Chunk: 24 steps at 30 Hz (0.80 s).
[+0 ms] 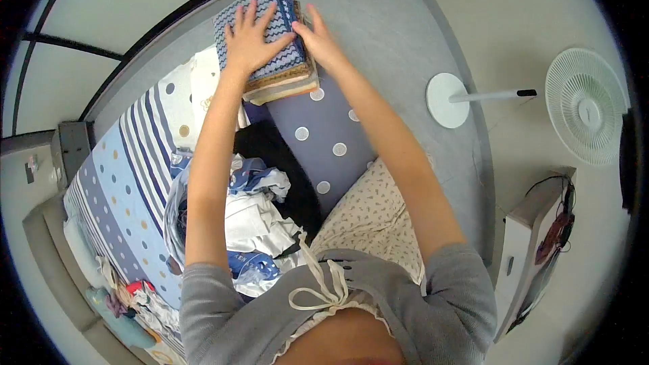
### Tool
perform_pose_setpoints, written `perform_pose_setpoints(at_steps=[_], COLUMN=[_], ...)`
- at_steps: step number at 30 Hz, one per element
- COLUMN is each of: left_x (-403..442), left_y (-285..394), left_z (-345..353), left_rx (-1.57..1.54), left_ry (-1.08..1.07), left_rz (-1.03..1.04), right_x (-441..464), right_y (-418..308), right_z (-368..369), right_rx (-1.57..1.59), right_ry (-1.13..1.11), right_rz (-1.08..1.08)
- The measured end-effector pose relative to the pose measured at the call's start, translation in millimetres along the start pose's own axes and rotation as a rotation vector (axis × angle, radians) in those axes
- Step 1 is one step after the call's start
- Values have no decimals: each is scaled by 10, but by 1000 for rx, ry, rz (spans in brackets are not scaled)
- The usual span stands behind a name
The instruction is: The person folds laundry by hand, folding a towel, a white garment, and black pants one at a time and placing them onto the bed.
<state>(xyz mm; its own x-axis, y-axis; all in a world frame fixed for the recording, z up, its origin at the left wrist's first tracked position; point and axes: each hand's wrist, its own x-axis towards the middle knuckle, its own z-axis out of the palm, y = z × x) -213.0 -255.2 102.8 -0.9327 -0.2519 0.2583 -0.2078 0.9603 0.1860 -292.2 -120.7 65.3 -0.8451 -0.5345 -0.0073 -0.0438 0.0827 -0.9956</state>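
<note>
A stack of folded cloths that look like towels [277, 62] sits at the far corner of the bed, the top one blue and white with a wavy pattern. Tan and cream folded layers [287, 88] show beneath it. My left hand [253, 42] lies flat on top of the stack with its fingers spread. At the stack's right side is my right hand [320, 40], its fingers apart and its thumb at the upper edge. Neither hand is closed around anything.
Loose clothes [257, 213], white and blue, lie in a heap by a black cloth [280, 169] on the patterned bed [125, 182]. A white standing fan [449, 100] is on the right, near a white cabinet [517, 263]. More crumpled clothing [145, 307] lies at lower left.
</note>
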Motion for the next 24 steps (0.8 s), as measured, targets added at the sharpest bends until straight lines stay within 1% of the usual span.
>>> perform_pose_setpoints(at_steps=[1,2,5,7,9,11,13,14,16,19,20,21,23,24], left_x=[27,48,61,23,20,27,34,48,84,87,106,99,28,-20], left_y=[65,113,294,361,390,388,413,442,437,436,471,501,549,560], left_z=[80,202,299,330,362,435,443,417,391,321,211,129,58,14], left_rx=[43,87,240,317,295,273,304,320,337,331,334,335,278,250], left_ry=[2,7,-37,-72,-75,-61,-52,-67,-75,-80,-89,-96,-61,-41], left_rz=[28,56,103,110,98,84,75,59,46,63,76,89,79,80], right_x=[18,7,16,-13,75,113,-73,-222,-623,-1387,-1684,-2014,-2584,-2668], right_y=[30,118,371,457,662,796,500,433,532,955,1117,1186,1100,1209], right_z=[32,85,45,11,0,-48,-143,-173,-255,-551,-741,-946,-1184,-1338], right_rx=[44,28,232,249,250,190,115,-60,-91,-151,-428,-598,-1103,-1080], right_ry=[-74,-80,-90,-114,-133,-132,-92,18,-17,-80,-217,-345,-307,-254], right_rz=[5,1,-19,24,47,90,155,124,190,286,343,61,2,74])
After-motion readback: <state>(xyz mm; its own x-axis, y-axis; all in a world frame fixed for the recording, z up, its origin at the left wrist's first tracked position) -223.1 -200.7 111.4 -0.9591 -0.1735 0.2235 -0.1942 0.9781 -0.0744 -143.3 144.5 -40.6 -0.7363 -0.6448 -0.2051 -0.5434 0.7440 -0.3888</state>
